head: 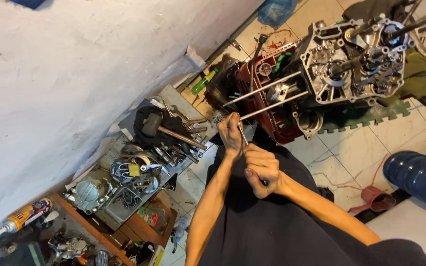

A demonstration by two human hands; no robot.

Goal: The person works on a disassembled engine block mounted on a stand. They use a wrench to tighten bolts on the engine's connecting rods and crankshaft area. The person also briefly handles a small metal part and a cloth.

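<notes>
Both hands are closed on one slim metal tool, a T-handle wrench (243, 135) by the look of it, held over the person's dark-clothed lap. The left hand (230, 132) is wrapped round the tool's far end, close to the tip of the lower of two long cylinder studs (272, 106) that jut out from the engine crankcase (351, 64); whether the tool actually touches that stud cannot be told from here. The right hand (262, 170) sits just behind the left, fist clenched on the near end of the shaft, thumb tucked up. The crankcase stands open on the tiled floor (351, 157), its gears and shafts exposed, resting partly over a red plastic tray (272, 128) and a green foam mat (371, 118). To the left, beside the white wall (75, 74), a low bench carries a hammer (171, 130) lying across a dark cloth, a heap of spanners and sockets (173, 152), and an engine side cover (89, 192). A spray can (25, 216) lies at the lower left, and a blue water jug (420, 177) sits at the right.
</notes>
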